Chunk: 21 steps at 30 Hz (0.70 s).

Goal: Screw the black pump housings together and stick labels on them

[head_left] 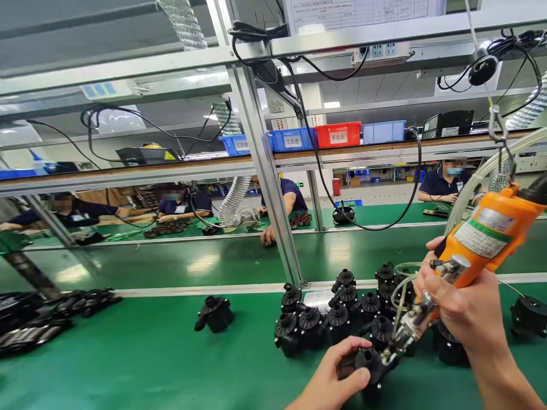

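Note:
My right hand (465, 307) is wrapped round an orange electric screwdriver (491, 233) that hangs from a hook and cord. Its metal nozzle slants down to the left, and the tip meets the edge of a small black pump (370, 364). Thumb and fingers of my left hand (335, 373) grip that pump from its left side, on the green bench. Several more black pumps (337, 316) stand grouped just behind. One black pump (216, 313) sits alone to the left. The screw under the nozzle, if any, is too small to make out.
Black parts (51, 313) lie heaped at the far left. A metal post (267, 171) rises behind the bench, and a shelf carries blue bins and a red bin (338, 135). Loose black cables hang down. Co-workers sit across the conveyor; one person's hand (268, 235) reaches onto it.

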Tool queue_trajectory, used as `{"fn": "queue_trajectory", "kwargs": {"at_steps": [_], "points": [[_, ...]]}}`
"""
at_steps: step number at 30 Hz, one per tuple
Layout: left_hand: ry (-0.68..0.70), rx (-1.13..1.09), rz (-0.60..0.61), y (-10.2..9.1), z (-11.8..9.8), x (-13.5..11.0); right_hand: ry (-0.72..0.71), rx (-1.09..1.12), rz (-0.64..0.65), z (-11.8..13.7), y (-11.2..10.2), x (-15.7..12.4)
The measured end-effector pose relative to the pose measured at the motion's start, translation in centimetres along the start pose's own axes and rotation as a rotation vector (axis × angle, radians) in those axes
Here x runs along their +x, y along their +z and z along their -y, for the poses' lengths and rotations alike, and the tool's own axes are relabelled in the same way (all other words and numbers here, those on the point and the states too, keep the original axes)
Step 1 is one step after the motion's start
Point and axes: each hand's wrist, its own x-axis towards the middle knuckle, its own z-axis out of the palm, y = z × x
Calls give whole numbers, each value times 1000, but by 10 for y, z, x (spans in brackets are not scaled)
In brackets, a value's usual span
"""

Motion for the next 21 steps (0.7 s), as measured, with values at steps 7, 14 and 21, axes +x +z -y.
{"fn": "queue_trajectory", "kwargs": {"at_steps": [7, 14, 21], "points": [[-46, -82, 7, 6, -9, -1, 122, -3, 35, 2, 30, 1], [-65, -162, 3, 14, -18, 1, 60, -74, 63, 0, 55, -8], [-59, -148, -2, 12, -15, 3, 81, -55, 154, -7, 62, -14]]}}
